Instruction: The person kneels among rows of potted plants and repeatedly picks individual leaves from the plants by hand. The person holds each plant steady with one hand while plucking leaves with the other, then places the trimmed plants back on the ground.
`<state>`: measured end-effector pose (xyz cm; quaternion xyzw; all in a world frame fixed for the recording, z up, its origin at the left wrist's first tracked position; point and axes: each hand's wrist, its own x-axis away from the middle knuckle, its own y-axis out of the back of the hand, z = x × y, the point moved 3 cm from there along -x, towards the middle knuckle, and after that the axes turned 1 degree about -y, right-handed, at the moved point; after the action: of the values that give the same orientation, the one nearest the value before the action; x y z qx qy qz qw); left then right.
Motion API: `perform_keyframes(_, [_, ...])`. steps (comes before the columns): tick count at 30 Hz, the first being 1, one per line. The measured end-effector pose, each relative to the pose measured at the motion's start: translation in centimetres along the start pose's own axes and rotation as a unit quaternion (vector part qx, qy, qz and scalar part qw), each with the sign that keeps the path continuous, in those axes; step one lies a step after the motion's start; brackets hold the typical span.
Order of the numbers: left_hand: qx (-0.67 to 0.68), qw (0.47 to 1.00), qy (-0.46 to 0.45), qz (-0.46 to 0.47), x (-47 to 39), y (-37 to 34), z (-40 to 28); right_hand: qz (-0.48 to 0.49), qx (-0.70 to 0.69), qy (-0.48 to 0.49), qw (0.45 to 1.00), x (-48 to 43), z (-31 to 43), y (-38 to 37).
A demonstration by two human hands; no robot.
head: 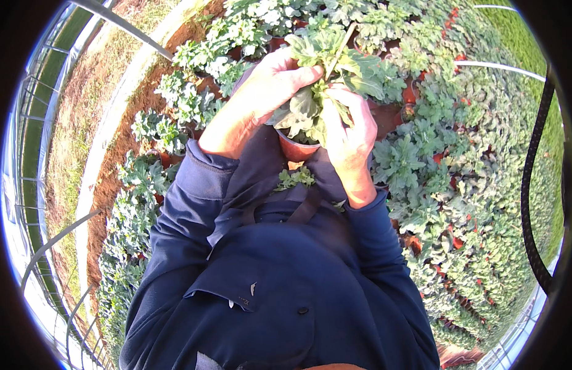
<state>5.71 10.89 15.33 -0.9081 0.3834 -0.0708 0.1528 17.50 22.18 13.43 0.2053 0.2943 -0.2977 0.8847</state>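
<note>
In front of me a leafy plant (301,111) grows in a reddish-brown plastic pot (299,149), which sits between my knees. My left hand (273,85) reaches in from the left, its thumb and fingers pinching the plant's upper stem. Just beyond the thumb a pale, straight stick or stem (340,51) rises at a slant among the leaves. On the other side my right hand (353,129) has its fingers curled around the stem and leaves, slightly lower than the left. Leaves hide the fingertips of both hands.
Rows of similar potted plants (406,162) crowd the ground to the right, and more plants (189,99) stand on the left. Beyond those runs a bare soil strip (111,171) with a pale border. A metal hoop pipe (124,27) crosses at upper left.
</note>
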Motion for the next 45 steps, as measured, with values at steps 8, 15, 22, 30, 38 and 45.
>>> perform_keyframes(8, [0.001,0.996,0.049,-0.076,0.5,0.6,0.0,0.04,-0.005,0.004,0.999,0.4,1.1,-0.6])
perform_keyframes(15, [0.022,0.994,0.039,-0.104,0.7,-0.4,-0.9,0.053,-0.085,-0.072,0.992,-0.3,1.4,0.8])
perform_keyframes(22, [-0.02,0.994,0.059,-0.086,0.9,-1.1,-1.5,0.051,-0.068,-0.191,0.978,-1.1,0.9,1.3])
perform_keyframes(30, [0.003,0.997,0.012,-0.08,1.2,-0.6,-0.2,0.087,-0.103,-0.241,0.961,-1.6,-0.1,1.0])
perform_keyframes(38, [0.007,0.997,-0.005,-0.08,1.7,-0.8,0.2,0.08,-0.131,-0.255,0.955,-1.6,-0.4,0.6])
perform_keyframes(45, [0.019,0.999,0.001,-0.05,1.6,-0.8,0.2,0.06,-0.177,-0.251,0.95,-1.1,-0.1,0.6])
